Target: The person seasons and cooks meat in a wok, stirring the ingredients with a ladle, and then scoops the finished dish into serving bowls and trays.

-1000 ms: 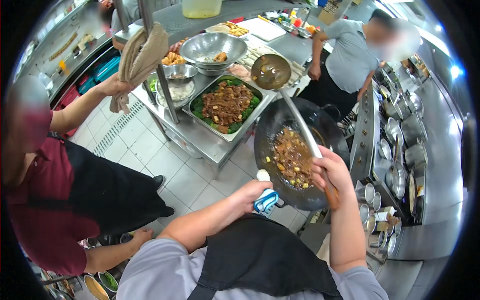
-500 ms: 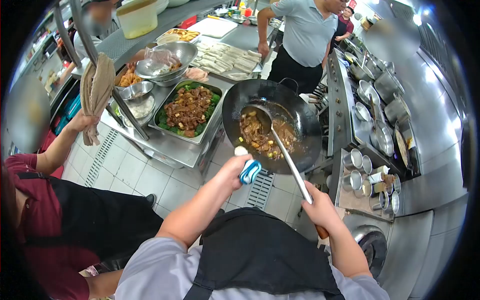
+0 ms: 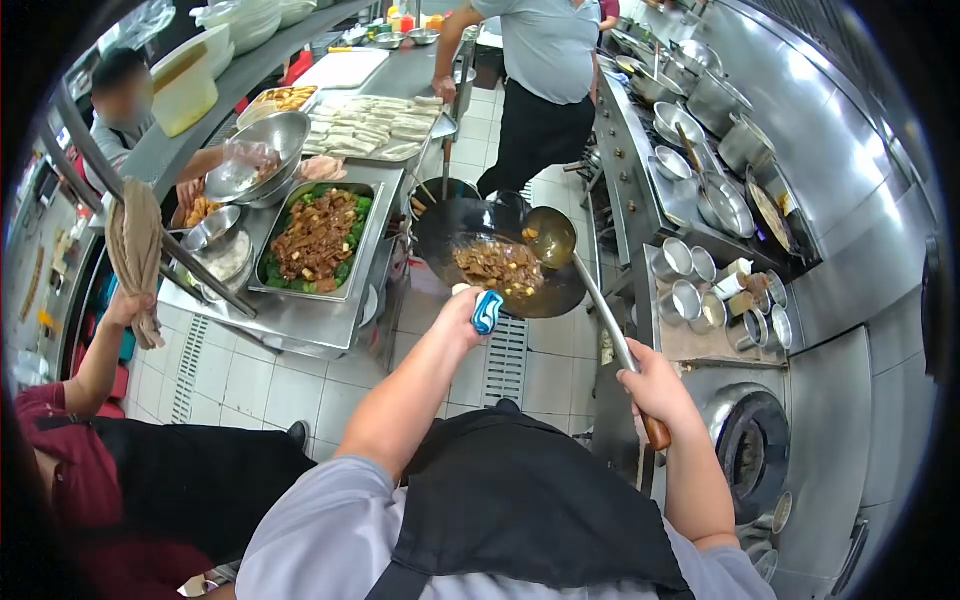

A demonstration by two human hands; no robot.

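Observation:
My left hand [image 3: 463, 318] is closed round the near handle of the dark wok, with a blue and white cloth [image 3: 487, 312] at the grip. The wok [image 3: 436, 235] is held up over the floor, and saucy brown meat pieces [image 3: 497, 266] lie in it. My right hand [image 3: 655, 385] grips the wooden end of a long ladle [image 3: 550, 238], whose bowl is at the wok's right side with some liquid in it. Left of the wok, a steel tray [image 3: 362, 235] on the table holds brown meat ringed by green broccoli.
A person in maroon [image 3: 75, 470] at left holds a beige cloth [image 3: 136, 250]. Another person [image 3: 125, 105] reaches into a steel bowl [image 3: 262, 150]. Someone in grey [image 3: 545, 55] stands beyond the wok. A stove [image 3: 635, 185] with pots and a burner [image 3: 750, 450] are at right.
The view has turned right. The ladle bowl was above the wok, then down in the meat, and is now at the wok's right side. The wok sits lower and more level.

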